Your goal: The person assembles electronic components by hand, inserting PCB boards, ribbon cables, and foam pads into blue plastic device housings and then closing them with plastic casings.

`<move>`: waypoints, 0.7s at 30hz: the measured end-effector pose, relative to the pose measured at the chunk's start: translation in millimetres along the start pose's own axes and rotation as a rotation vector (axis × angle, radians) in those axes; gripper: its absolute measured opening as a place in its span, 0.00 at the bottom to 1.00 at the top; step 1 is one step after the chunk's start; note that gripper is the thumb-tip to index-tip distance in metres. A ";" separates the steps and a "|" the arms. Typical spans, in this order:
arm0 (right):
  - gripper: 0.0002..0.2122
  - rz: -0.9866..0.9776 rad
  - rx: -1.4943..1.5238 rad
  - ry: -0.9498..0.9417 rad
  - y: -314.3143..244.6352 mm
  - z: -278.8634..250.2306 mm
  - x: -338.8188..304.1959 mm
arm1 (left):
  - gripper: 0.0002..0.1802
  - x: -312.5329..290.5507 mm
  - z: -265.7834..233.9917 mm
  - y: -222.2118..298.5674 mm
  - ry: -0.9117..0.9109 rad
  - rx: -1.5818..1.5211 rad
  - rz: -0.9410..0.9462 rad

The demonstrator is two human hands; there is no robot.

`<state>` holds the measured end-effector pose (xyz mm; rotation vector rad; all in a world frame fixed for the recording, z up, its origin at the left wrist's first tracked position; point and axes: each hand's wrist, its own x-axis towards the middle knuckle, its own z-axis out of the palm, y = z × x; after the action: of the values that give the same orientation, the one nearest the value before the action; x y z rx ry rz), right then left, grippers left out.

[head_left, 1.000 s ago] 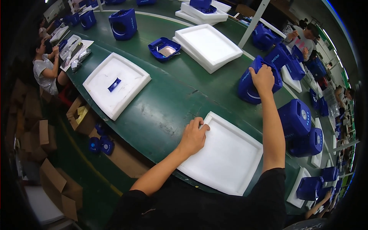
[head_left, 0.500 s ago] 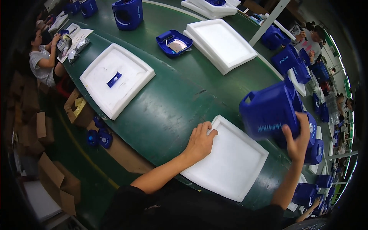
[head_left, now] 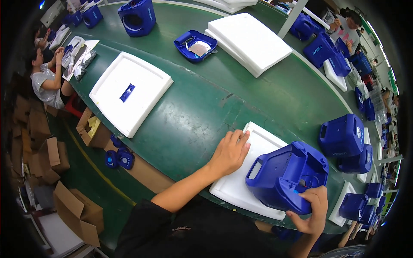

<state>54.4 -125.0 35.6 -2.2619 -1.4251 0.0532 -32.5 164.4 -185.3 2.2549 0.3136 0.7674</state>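
A white foam tray [head_left: 235, 185] lies near me on the green table. My left hand [head_left: 230, 151] is closed on its left rim, fingers bent over the edge. My right hand [head_left: 315, 210] grips the near right edge of a blue plastic housing [head_left: 271, 174], thumb low and fingers over the rim. The housing is tilted over the right part of the tray, its open side with the hollow inside turned up and right. Whether its underside touches the foam cannot be seen. To its right stand two more blue housings [head_left: 342, 135] with round dials.
Further left, another foam tray [head_left: 148, 81] bears a small blue part [head_left: 127, 92]. Beyond are a shallow blue shell [head_left: 195, 45], stacked foam trays [head_left: 251, 41] and an upright blue housing [head_left: 137, 18]. A metal post [head_left: 292, 19] rises at the far side. People sit at both ends.
My right hand has brought the blue housing down and toward me, over the tray, and turned its open side up. My left hand has stayed at the tray's rim.
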 end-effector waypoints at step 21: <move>0.24 0.001 -0.014 -0.008 -16.6 16.3 -20.7 | 0.39 258.7 -160.0 -318.9 -0.147 0.786 -0.420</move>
<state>26.3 -131.1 23.4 -2.2767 -1.4325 0.0530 75.8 591.0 -208.0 2.7856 1.1321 0.2613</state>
